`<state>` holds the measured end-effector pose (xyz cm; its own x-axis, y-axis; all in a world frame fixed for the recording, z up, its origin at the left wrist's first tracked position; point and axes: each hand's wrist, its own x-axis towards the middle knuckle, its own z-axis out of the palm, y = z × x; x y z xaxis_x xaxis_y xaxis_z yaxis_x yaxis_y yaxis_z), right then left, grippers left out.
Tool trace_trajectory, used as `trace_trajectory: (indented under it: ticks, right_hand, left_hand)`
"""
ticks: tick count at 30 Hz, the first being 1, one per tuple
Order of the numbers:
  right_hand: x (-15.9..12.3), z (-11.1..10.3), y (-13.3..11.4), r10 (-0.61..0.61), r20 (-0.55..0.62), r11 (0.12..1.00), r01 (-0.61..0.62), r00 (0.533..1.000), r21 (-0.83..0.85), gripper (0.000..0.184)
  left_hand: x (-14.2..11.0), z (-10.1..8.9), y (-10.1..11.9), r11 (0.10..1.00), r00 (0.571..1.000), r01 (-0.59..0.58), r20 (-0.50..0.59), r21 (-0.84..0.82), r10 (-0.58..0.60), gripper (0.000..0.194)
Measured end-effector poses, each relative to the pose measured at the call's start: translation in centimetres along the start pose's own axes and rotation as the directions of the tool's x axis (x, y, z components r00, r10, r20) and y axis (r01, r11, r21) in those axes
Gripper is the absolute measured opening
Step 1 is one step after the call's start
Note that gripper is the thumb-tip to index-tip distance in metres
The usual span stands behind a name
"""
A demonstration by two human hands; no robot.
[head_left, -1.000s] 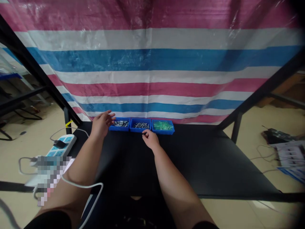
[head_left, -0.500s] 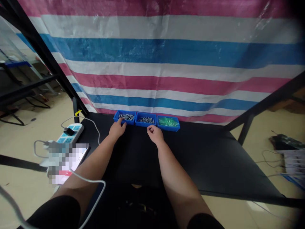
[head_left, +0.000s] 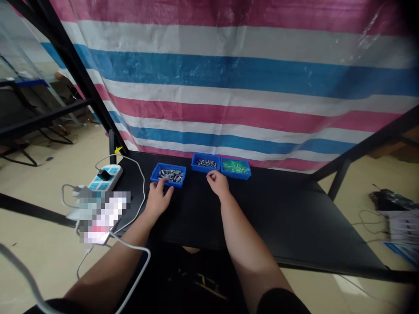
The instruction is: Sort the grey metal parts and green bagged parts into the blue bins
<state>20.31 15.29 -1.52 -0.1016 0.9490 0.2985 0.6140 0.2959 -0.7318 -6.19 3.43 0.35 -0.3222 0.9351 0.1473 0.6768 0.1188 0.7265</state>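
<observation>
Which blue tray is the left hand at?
The leftmost blue tray, with grey metal pieces: the left hand touches its near rim, and it sits closer to the person than the middle tray and right tray.

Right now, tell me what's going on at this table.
A person is working bare-handed at a black table with three blue trays along its far side. The left hand is at the near edge of the tray of grey metal parts, fingers reaching toward them. The right hand sits curled just in front of the gap between the tray of smaller metal parts and the tray of green parts; whether it holds anything can't be seen.
</observation>
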Motion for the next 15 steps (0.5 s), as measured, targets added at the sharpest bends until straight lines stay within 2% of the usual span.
trace_trajectory:
  ticks: [3,6,8,11,12,15]
  right_hand:
    - [-0.2,0.0,-0.4,0.002,0.005,1.000,-0.002,1.000,-0.005,0.022]
    - [-0.5,0.1,-1.1,0.026,-0.009,1.000,-0.026,1.000,-0.006,0.027]
    - [-1.1,0.4,-1.8,0.040,-0.012,0.999,-0.040,0.999,-0.016,0.032]
    - [-2.2,1.0,-2.9,0.039,0.002,0.996,-0.038,0.999,-0.075,0.039]
    - [-2.7,1.3,-3.2,0.049,0.011,0.994,-0.048,0.999,-0.100,0.041]
    - [-3.8,2.2,-3.6,0.112,0.056,0.989,-0.106,0.992,-0.104,0.047]
  left_hand:
    - [-2.8,-0.2,0.7,0.995,0.994,-0.103,0.043,0.001,0.103,0.059]
    - [-3.3,-1.5,1.2,0.977,0.965,-0.177,0.175,-0.117,0.196,0.048]
    - [-2.4,-2.6,1.0,0.984,0.978,-0.130,0.151,-0.119,0.148,0.042]
    - [0.2,-3.4,-0.3,0.999,1.000,-0.025,0.009,-0.030,0.025,0.046]
    - [1.0,-3.2,-0.7,1.000,1.000,0.009,-0.012,-0.024,-0.010,0.050]
    - [2.3,-1.0,-1.3,0.985,0.997,-0.002,0.077,-0.175,0.016,0.050]
